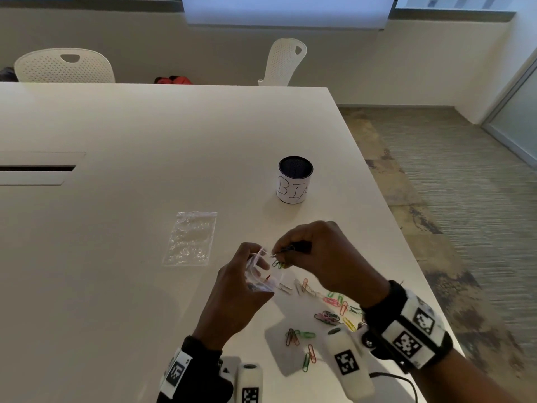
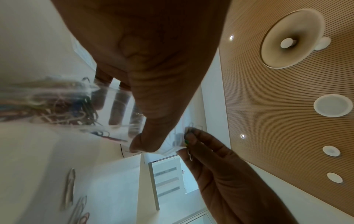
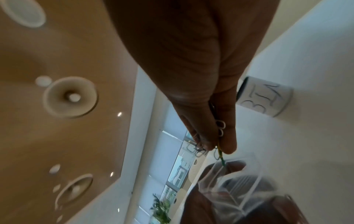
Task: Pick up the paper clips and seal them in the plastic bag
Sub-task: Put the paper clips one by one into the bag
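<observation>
Small clear plastic bag [image 1: 259,276], mouth partly hidden by fingers, gripped by left hand [image 1: 239,289], holds several clips. Right hand [image 1: 318,257] pinches coloured wire paper clips [image 1: 279,264] at mouth. Loose clips [image 1: 325,309] on white desk [image 1: 145,135].

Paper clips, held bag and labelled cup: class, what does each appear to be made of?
Paper clips: probably wire with glossy coloured coating, some bare silvery.
Held bag: clear, crinkly thin plastic; fingers show through.
Cup: dark mesh inside, likely metal; white paper-like wrap.
</observation>
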Available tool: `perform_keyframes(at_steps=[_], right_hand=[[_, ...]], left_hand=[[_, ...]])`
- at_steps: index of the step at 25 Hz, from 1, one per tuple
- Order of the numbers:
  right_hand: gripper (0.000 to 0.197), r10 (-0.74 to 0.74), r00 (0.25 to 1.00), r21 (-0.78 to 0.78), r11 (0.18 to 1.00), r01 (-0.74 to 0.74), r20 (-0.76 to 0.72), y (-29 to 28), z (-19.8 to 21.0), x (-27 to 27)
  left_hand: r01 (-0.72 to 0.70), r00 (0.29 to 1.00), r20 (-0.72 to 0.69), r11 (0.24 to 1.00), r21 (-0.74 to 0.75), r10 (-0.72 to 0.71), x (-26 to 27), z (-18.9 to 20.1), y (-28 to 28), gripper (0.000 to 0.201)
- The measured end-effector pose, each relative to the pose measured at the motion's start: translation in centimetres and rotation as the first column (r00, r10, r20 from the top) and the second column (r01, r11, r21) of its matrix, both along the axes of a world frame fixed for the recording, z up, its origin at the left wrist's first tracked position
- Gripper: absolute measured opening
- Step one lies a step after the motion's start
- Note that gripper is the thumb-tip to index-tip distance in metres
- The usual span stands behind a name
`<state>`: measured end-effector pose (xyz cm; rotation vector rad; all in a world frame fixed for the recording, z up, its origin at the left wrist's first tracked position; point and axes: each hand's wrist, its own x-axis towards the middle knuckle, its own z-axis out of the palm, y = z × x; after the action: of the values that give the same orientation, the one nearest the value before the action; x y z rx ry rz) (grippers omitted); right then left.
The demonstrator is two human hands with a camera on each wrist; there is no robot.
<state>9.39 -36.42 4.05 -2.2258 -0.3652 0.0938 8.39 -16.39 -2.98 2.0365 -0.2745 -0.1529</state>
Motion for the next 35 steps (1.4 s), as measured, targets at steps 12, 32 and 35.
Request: perform_keyframes(at_steps=[12, 32, 35], right_hand=[[0.015, 0.125, 0.989, -0.142, 0.983, -0.113, 0.075, 2.0, 0.4, 0.5], [0.022, 0.587, 0.777, -0.43, 0.655, -0.621, -0.228, -3.6, -7.0, -5.8], [0.027, 0.527, 0.819, -0.428, 0.702, -0.569, -0.225, -4.4, -7.3, -4.2]], left_hand=[[-0.003, 1.0, -0.005, 1.0, 0.006, 0.003, 0.1, -0.1, 0.3, 0.052], [-0.05, 0.999, 0.02, 0.997, -0.051, 0.051, -0.1, -0.4, 1.5, 0.048], [-0.057, 0.998, 0.023, 0.997, -0.06, 0.058, -0.2, -0.5, 1.4, 0.048]])
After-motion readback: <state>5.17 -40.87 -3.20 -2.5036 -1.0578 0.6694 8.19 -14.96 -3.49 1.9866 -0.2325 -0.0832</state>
